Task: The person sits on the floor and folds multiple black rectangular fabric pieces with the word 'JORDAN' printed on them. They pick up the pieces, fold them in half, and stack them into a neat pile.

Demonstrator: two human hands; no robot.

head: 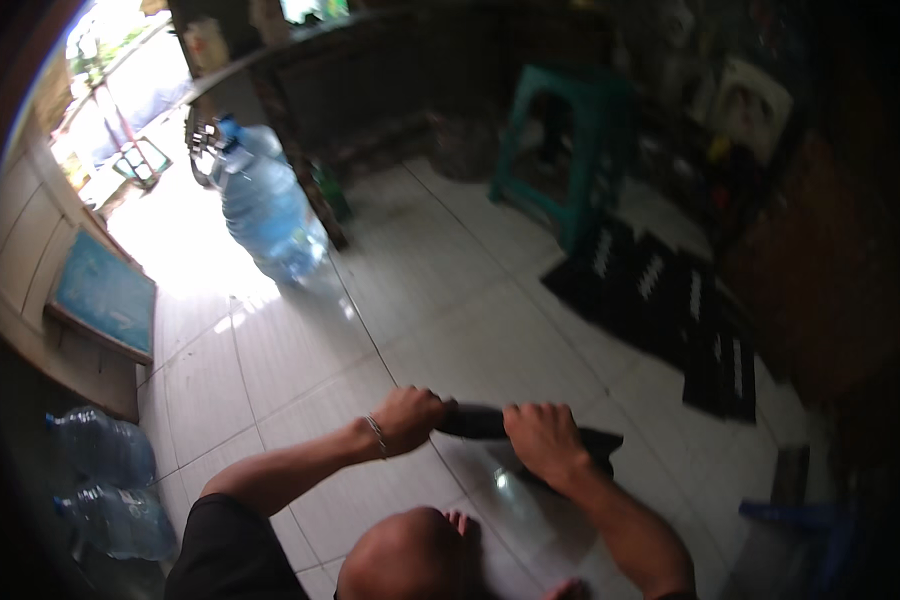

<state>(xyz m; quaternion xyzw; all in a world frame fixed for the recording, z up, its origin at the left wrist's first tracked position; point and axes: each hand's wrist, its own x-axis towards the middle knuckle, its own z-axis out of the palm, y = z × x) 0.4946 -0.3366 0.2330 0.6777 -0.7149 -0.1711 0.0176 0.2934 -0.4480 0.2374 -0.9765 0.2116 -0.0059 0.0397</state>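
Note:
My left hand [412, 421], with a bracelet at its wrist, is closed around the left end of a dark, flat, flexible piece [476, 421], perhaps folded cloth or plastic. Further right, my right hand [544, 442] grips the same piece near its other end, where a pointed edge sticks out past the fingers. The piece is held above the tiled floor [495, 345], in front of my bare knee [397, 555]. Its exact kind cannot be told. Several black flat pieces with white markings [652, 300] lie overlapping on the floor to the right.
A green plastic stool [517, 135] stands beyond the black pieces. Large clear water bottles [270, 210] stand near the bright doorway, and more bottles [116, 521] lie at the lower left. A blue-panelled board [105, 292] is at the left; a blue plastic object [795, 514] is at the lower right.

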